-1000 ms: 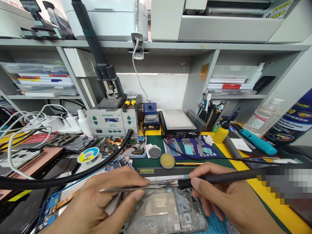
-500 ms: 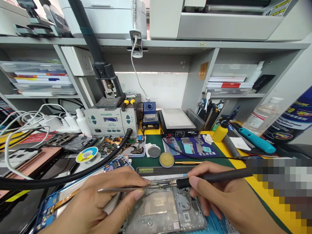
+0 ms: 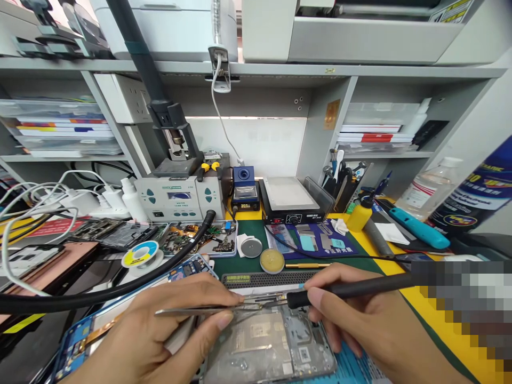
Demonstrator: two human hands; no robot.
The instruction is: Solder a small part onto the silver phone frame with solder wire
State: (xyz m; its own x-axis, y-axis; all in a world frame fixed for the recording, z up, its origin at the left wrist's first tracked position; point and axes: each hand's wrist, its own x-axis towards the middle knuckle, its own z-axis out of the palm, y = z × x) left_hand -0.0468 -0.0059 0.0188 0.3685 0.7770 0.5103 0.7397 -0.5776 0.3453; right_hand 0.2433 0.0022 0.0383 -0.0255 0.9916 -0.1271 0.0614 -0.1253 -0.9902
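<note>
Between thumb and fingers, my left hand [image 3: 180, 320] pinches a pair of metal tweezers [image 3: 192, 311], whose tips point right. My right hand [image 3: 344, 314] grips a soldering iron [image 3: 298, 300] by its black handle, its tip pointing left. The two tools' tips meet, or nearly meet, at a tiny part above the upper edge of a grey metal phone frame [image 3: 260, 341]; I cannot make out what that part is. The phone frame lies flat below both hands, on a blue mat [image 3: 352, 368].
A flux tin [image 3: 272, 261], its lid [image 3: 252, 247] and a gold rod-shaped tool [image 3: 308, 265] lie just beyond. Solder wire [image 3: 140, 254] and a thick black hose [image 3: 176, 265] are at left. Behind stand a hot-air station [image 3: 182, 197], a soldering station [image 3: 245, 192] and a hot plate [image 3: 290, 194].
The view has shifted slightly, so everything sits a little further left. Both hands keep their grips, and the tool tips stay together at nearly the same spot on the frame.
</note>
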